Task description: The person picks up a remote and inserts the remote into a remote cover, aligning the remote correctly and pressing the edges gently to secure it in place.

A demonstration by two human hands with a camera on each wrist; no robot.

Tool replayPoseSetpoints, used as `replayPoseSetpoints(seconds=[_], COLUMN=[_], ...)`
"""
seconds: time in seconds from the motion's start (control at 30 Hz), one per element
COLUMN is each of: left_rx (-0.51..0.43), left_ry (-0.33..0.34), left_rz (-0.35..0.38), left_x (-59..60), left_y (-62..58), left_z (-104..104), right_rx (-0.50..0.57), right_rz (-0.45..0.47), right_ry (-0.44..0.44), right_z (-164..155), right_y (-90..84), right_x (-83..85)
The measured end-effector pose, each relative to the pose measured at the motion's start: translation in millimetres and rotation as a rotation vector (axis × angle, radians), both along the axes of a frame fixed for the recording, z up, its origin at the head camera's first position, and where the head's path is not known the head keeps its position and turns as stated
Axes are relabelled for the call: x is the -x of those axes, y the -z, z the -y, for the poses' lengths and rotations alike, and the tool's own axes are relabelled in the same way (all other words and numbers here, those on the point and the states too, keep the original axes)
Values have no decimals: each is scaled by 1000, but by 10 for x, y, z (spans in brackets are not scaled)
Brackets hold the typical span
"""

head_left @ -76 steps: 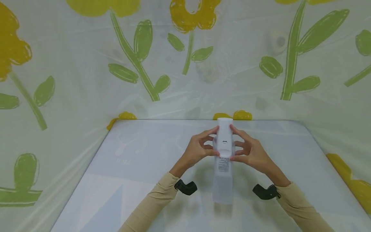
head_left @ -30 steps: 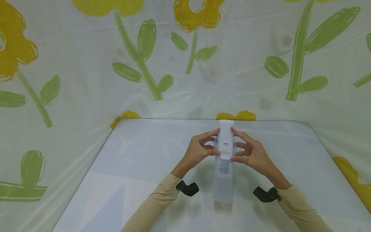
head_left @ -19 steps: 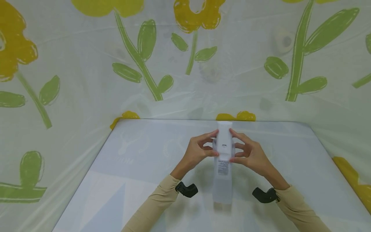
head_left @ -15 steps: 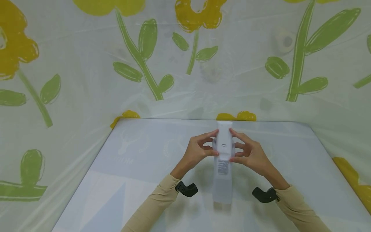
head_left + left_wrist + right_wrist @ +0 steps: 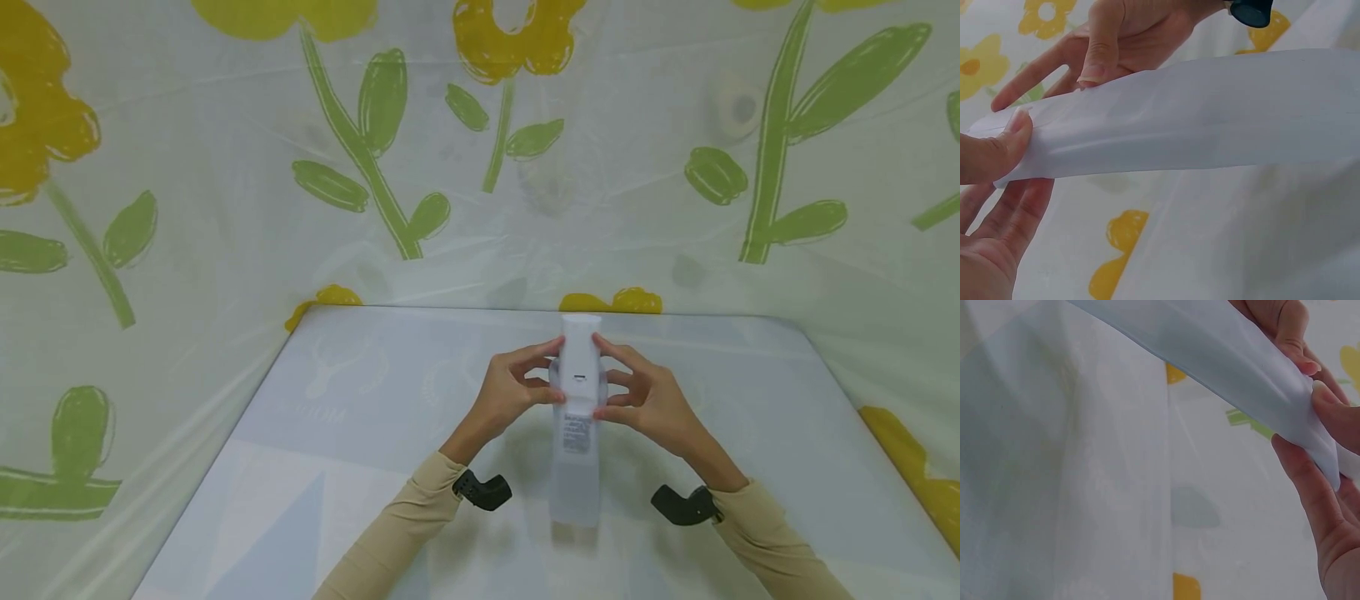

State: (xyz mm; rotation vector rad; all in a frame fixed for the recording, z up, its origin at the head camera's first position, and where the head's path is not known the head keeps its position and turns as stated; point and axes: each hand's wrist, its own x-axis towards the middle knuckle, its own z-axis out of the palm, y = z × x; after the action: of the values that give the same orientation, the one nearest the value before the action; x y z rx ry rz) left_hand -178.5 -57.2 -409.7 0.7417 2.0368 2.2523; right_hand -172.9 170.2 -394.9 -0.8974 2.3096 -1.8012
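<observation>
Both hands hold a long white device (image 5: 581,342) upright over the table, one hand at each side. A small port slot and a grey printed label (image 5: 577,433) show on its near face; its lower part looks translucent, and a clear rounded edge sticks out behind it. My left hand (image 5: 504,392) pinches the left side between thumb and fingers. Opposite, my right hand (image 5: 651,400) pinches the right side. In the left wrist view the device (image 5: 1166,122) appears as a long smooth pale strip, as does the device (image 5: 1210,356) in the right wrist view.
Below the hands lies a pale table (image 5: 360,400) with faint blue and white shapes. Behind it hangs a white sheet (image 5: 600,167) printed with yellow flowers and green leaves. Dark wrist mounts (image 5: 482,490) stick out from both beige sleeves (image 5: 393,525).
Compared with 2.5 seconds ago, the device's top has sunk slightly against the table's far edge. Both hands keep the same grip, and the head view has shifted a little.
</observation>
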Motion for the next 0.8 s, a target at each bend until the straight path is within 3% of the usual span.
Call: replayPoseSetpoints(seconds=[0.47, 0.7, 0.8], left_rx=[2, 39, 79], left_ry=[-20, -10, -2], left_rz=[51, 30, 15], left_x=[15, -118, -122], left_y=[2, -216, -235], left_z=[-13, -5, 4], right_rx=[12, -8, -8], right_rz=[-4, 20, 41], right_ry=[2, 14, 1], right_z=[-15, -14, -8], right_y=[34, 52, 62], right_x=[18, 25, 28])
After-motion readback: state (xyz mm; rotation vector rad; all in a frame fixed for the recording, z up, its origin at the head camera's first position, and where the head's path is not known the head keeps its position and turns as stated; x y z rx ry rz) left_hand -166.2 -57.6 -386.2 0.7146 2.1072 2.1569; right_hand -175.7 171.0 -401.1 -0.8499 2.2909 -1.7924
